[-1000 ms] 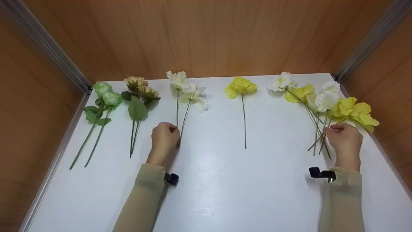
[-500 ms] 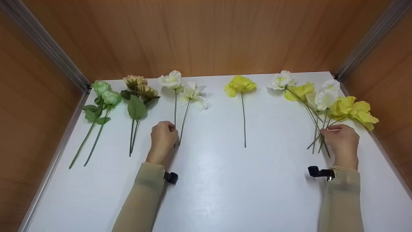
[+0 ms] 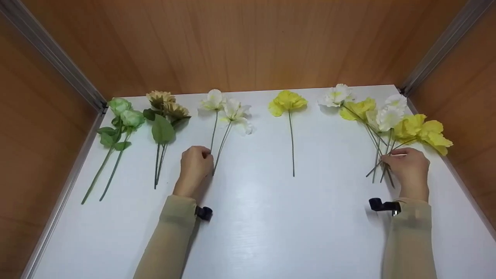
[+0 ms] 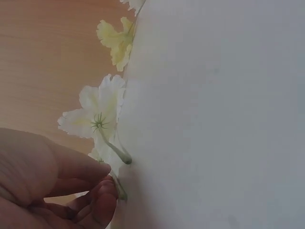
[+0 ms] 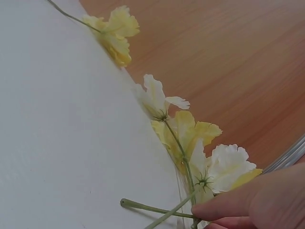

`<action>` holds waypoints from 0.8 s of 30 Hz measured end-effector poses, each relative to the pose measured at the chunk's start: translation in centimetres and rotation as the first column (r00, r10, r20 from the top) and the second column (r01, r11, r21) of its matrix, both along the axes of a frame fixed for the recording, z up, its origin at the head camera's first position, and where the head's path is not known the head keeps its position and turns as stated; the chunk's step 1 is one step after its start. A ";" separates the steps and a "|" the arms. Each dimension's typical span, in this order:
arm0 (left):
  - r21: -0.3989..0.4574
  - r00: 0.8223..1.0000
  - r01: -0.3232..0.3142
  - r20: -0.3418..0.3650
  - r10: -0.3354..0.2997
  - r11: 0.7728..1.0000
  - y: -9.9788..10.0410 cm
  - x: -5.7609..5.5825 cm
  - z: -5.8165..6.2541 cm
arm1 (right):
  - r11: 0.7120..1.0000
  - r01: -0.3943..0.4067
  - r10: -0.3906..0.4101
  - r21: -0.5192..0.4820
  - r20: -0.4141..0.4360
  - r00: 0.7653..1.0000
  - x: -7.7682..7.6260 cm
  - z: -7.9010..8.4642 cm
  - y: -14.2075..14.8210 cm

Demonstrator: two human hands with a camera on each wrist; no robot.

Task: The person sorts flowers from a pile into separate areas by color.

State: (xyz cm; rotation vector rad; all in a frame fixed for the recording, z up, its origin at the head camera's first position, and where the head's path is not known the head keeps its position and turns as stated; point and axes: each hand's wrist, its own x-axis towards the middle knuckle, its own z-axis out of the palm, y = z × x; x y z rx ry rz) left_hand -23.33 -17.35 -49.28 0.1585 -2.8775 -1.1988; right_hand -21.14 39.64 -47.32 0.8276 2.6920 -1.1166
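Observation:
My left hand [image 3: 197, 166] pinches the stem of a white artificial flower [image 3: 213, 101] between thumb and fingers, low on the stem. Beside it, just to the right, lies another white flower [image 3: 233, 112], its stem slanting down to the same hand. At the right, my right hand [image 3: 409, 166] pinches a thin stem that runs up to a yellow flower [image 3: 434, 133]. Its fingertips are in among the crossed stems [image 5: 188, 174] of several white and yellow flowers, and the stem's cut end [image 5: 125, 203] sticks out past them.
A single yellow flower [image 3: 288, 102] lies at the back middle of the white table [image 3: 248, 217]. At the left are green roses [image 3: 131, 117] and beige flowers [image 3: 175, 109] with a large leaf. Wooden panels [image 3: 248, 46] enclose the back and sides.
The head of the white flower in my left hand swung left, then back right and lower. My right hand has shifted slightly left, its pinch unchanged.

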 end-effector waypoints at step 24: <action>-0.056 0.989 0.076 0.133 -0.068 0.996 0.3 0.5 1.0 | 0.998 0.035 -0.036 -0.052 -0.024 0.999 0.3 1.0 0.5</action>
